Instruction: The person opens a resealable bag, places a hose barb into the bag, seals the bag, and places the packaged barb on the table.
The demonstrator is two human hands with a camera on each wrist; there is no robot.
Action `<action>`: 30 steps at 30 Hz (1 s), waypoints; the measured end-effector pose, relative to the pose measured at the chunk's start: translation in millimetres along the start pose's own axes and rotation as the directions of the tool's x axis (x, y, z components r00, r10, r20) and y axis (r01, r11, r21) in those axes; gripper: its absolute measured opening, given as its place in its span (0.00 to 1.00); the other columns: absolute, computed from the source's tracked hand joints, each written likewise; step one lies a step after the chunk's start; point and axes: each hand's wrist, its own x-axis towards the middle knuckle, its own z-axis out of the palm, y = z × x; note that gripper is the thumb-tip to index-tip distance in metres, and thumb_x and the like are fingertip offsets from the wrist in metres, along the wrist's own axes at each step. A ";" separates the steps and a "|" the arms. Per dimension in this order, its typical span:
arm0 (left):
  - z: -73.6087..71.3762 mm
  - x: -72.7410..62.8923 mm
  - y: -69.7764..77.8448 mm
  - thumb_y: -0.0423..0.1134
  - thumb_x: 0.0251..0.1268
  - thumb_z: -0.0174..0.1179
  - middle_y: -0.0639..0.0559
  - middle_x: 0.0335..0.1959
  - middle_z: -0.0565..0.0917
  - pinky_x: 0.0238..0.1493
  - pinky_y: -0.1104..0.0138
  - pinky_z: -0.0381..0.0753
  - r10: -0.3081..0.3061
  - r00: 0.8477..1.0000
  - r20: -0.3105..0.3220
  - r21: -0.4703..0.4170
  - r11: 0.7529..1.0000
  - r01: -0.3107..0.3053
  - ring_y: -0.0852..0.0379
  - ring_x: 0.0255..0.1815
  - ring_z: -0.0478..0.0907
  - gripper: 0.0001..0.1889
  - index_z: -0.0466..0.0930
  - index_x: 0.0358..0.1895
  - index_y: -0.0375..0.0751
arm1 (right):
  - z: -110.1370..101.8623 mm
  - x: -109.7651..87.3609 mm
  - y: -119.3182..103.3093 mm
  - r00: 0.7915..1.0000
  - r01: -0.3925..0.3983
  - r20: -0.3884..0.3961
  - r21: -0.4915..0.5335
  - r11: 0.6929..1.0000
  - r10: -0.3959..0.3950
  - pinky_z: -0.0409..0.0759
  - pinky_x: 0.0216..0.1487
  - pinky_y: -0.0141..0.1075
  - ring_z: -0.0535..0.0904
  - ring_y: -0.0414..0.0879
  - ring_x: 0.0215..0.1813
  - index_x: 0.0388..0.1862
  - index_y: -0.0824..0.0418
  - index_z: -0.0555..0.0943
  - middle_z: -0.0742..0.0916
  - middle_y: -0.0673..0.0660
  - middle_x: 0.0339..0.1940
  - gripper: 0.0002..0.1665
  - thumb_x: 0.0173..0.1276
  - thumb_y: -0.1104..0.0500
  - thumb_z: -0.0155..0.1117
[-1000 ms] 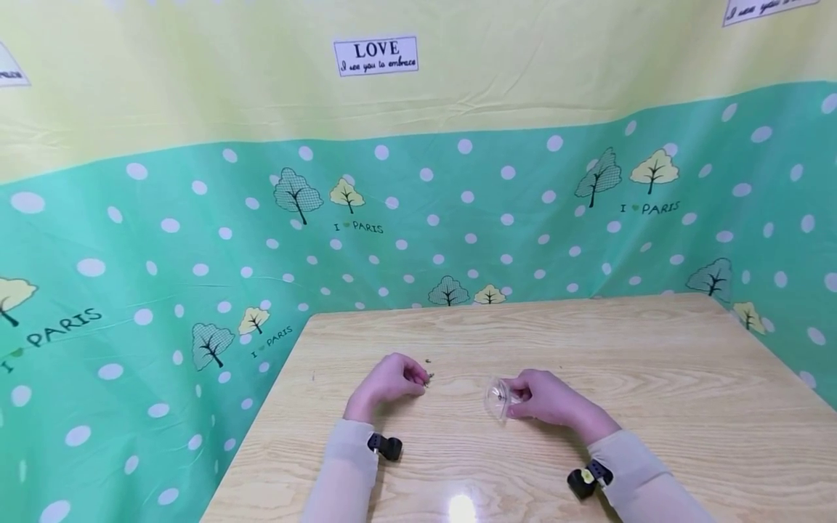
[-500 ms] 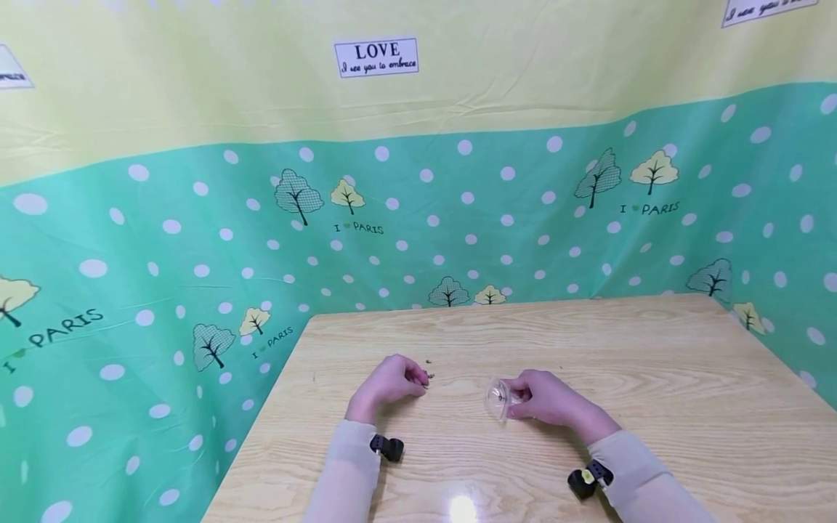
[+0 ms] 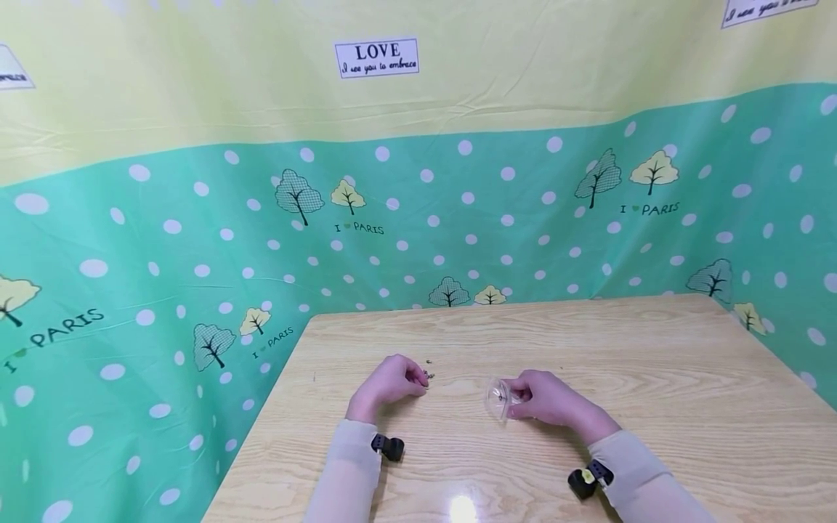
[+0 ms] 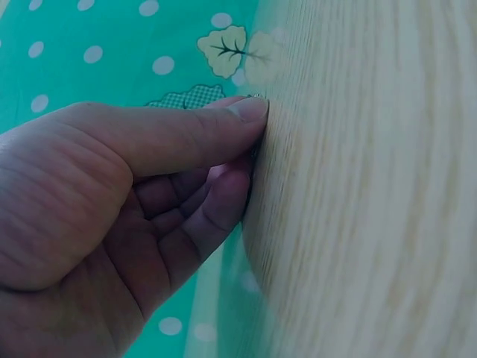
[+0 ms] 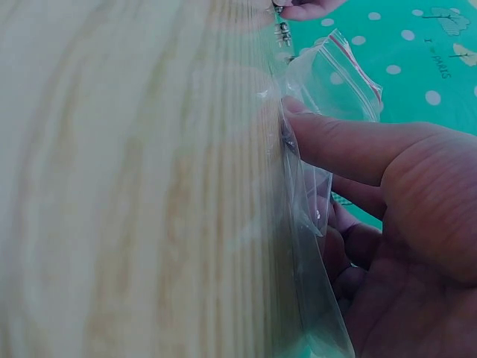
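On the left of the table, my left hand point(image 3: 391, 379) has its fingertips down at the wood and pinches a small metal piece point(image 5: 278, 9), mostly hidden by the fingers. Several small dark metal pieces point(image 3: 430, 375) lie just beyond those fingertips, too small to identify. To the right, my right hand point(image 3: 551, 398) grips a clear zip-lock bag point(image 3: 498, 399) between thumb and fingers. The bag's red-lined mouth point(image 5: 344, 54) stands spread and faces the left hand in the right wrist view. A small dark piece point(image 3: 501, 397) shows inside the bag.
The light wood table point(image 3: 621, 349) carries both hands. One more small piece point(image 3: 428, 362) lies farther back, behind the others. A green and yellow printed curtain point(image 3: 471, 218) hangs behind the table and along its sides. Each wrist bears a small black camera point(image 3: 392, 448).
Near the left fingertips, the small pieces have shifted slightly. The left hand has barely moved; the right hand and bag hold their place.
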 end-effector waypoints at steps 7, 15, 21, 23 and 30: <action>-1.0 0.0 0.7 0.33 0.62 0.77 0.61 0.33 0.88 0.50 0.61 0.82 0.017 1.000 0.011 0.030 0.999 -0.018 0.61 0.37 0.81 0.05 0.91 0.36 0.46 | -0.6 0.3 0.9 1.000 0.012 -0.002 -0.013 1.000 -0.012 0.73 0.37 0.37 0.72 0.46 0.35 0.62 0.67 0.86 0.78 0.51 0.32 0.32 0.60 0.59 0.84; -1.2 -0.4 -4.4 0.34 0.64 0.76 0.61 0.33 0.87 0.50 0.60 0.82 0.036 0.999 0.023 0.026 0.999 -0.036 0.61 0.37 0.81 0.03 0.91 0.37 0.46 | 0.6 0.2 1.2 1.000 0.024 -0.006 -0.022 0.999 -0.024 0.72 0.36 0.37 0.72 0.45 0.34 0.57 0.66 0.89 0.78 0.50 0.30 0.27 0.60 0.60 0.85; -2.6 -1.4 -8.2 0.37 0.65 0.76 0.62 0.35 0.88 0.54 0.56 0.81 0.025 0.999 0.023 -0.009 1.000 -0.025 0.61 0.40 0.82 0.03 0.91 0.38 0.49 | 1.3 -0.2 -1.2 1.000 -0.006 -0.011 -0.016 1.000 0.006 0.72 0.37 0.38 0.72 0.46 0.35 0.58 0.66 0.89 0.78 0.51 0.31 0.28 0.60 0.60 0.85; -2.7 -1.3 -9.1 0.38 0.65 0.76 0.62 0.35 0.88 0.55 0.56 0.81 0.028 0.999 0.022 -0.010 1.000 -0.028 0.61 0.40 0.82 0.03 0.91 0.38 0.50 | 1.3 -0.6 -2.1 1.000 -0.015 -0.010 -0.016 1.000 0.015 0.72 0.37 0.38 0.72 0.46 0.35 0.59 0.66 0.89 0.78 0.51 0.31 0.28 0.60 0.60 0.85; -3.5 -0.7 -11.9 0.39 0.66 0.76 0.63 0.35 0.89 0.55 0.56 0.81 0.033 0.999 0.020 -0.013 0.999 -0.033 0.61 0.40 0.82 0.03 0.91 0.38 0.50 | 1.6 -0.5 -2.5 1.000 -0.014 -0.006 -0.018 1.000 0.014 0.72 0.36 0.37 0.72 0.46 0.35 0.60 0.66 0.88 0.78 0.51 0.31 0.29 0.60 0.60 0.84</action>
